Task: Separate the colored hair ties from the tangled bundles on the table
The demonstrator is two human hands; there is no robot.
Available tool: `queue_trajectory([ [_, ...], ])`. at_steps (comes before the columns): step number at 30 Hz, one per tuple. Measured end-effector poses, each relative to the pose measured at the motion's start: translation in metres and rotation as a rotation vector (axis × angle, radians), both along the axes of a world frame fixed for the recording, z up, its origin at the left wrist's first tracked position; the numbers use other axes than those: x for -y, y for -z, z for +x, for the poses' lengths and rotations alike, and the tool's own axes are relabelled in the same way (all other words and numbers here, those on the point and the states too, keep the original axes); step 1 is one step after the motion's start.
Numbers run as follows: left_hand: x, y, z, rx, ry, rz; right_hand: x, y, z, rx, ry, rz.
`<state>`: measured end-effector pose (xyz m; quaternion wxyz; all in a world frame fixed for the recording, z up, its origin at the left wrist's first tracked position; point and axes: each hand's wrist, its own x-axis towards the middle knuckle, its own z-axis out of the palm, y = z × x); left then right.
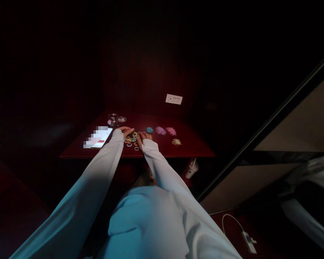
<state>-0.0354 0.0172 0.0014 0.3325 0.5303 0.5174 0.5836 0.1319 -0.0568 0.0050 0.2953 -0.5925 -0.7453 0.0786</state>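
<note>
On one red tabletop (164,149), left hand (126,131) and right hand (145,136), each grip indiscernible, flank coloured rings (134,139) near four piles (161,130).

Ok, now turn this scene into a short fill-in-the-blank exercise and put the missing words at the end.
1. Of the left hand and the right hand, the one nearer the blue pile is the ____ hand.
2. As the wearer sees it, the lit screen lies to the ____ of the coloured rings.
3. The pile between the blue pile and the pink pile is ____ in colour.
4. The cup sits ____ than the tabletop.

Missing words: right; left; purple; lower.
</note>
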Motion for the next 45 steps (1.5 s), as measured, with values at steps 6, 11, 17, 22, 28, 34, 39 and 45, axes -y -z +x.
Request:
queue_trajectory([
  [6,0.008,-0.006,0.005,-0.048,0.143,-0.056,-0.011,-0.009,0.006,-0.211,0.138,-0.047],
  [11,0.008,-0.010,0.005,-0.081,0.239,-0.038,-0.013,-0.010,0.004,-0.242,0.101,-0.064],
  [17,0.011,-0.010,0.006,-0.127,0.273,-0.024,-0.010,-0.012,-0.004,-0.206,0.103,-0.030],
  [22,0.015,-0.007,0.005,-0.138,0.138,0.019,-0.001,-0.018,0.010,-0.299,0.345,0.016],
  [28,0.001,0.000,0.001,-0.225,-0.014,0.140,0.029,-0.048,0.109,-0.092,0.540,0.322],
  [34,-0.004,0.001,0.005,-0.282,-0.066,0.115,0.039,-0.066,0.174,0.046,0.572,0.366],
  [39,0.004,-0.004,0.004,-0.301,-0.040,0.102,0.039,-0.040,0.181,0.033,0.485,0.295],
  [45,0.005,-0.006,0.003,-0.313,-0.025,0.089,0.022,-0.025,0.130,0.052,0.332,0.147],
])
